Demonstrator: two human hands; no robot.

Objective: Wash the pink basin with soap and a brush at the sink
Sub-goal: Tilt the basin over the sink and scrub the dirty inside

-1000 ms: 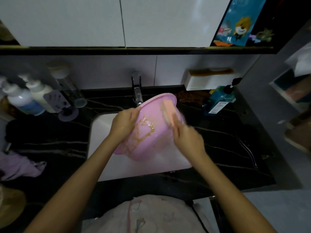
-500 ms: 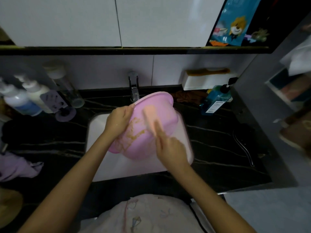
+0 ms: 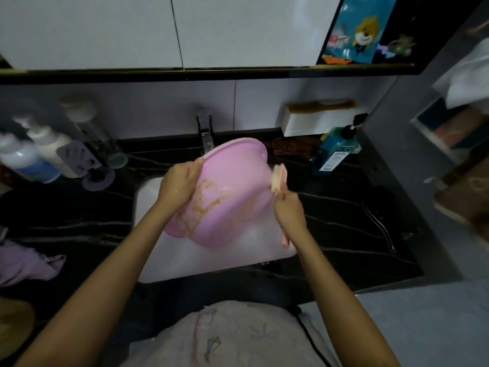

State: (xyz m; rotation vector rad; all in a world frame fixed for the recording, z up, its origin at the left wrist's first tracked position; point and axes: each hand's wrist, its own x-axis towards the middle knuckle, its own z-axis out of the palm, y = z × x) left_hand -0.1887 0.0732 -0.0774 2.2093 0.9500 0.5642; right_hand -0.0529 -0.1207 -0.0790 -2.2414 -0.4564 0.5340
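Brush (image 3: 277, 178) has swung off the basin's (image 3: 227, 192) soapy middle to its right rim, R hand (image 3: 289, 213) fingers wrapped on handle, L hand (image 3: 180, 182) gripping left rim over sink (image 3: 148, 197); streaks still unscrubbed.

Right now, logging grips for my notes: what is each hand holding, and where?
Left hand grips the pink basin by its rim; right hand holds the brush by its handle.

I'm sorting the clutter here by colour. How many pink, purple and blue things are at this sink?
Pink: 2, the pink basin and the brush.
Purple: 2, the holder and the cloth.
Blue: 2, the blue pump bottle and the blue-based white bottle.
Total: 6
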